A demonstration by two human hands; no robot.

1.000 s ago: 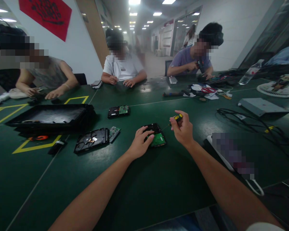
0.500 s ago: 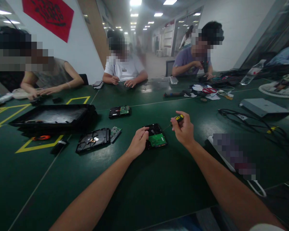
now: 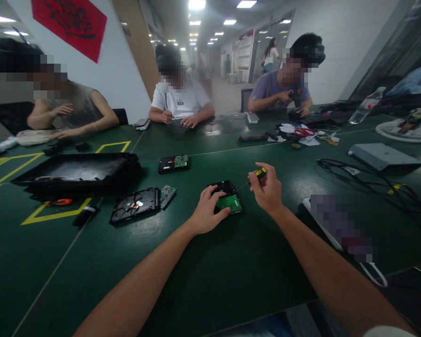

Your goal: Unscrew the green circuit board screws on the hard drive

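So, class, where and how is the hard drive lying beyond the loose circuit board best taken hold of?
Probably from above, pinching the near and far edges of the hard drive at its black left part. It lies flat, nothing is seen touching those edges, and the exposed green board on its right part is best left untouched.

Head-worn view, forward and down across table [image 3: 224,271]
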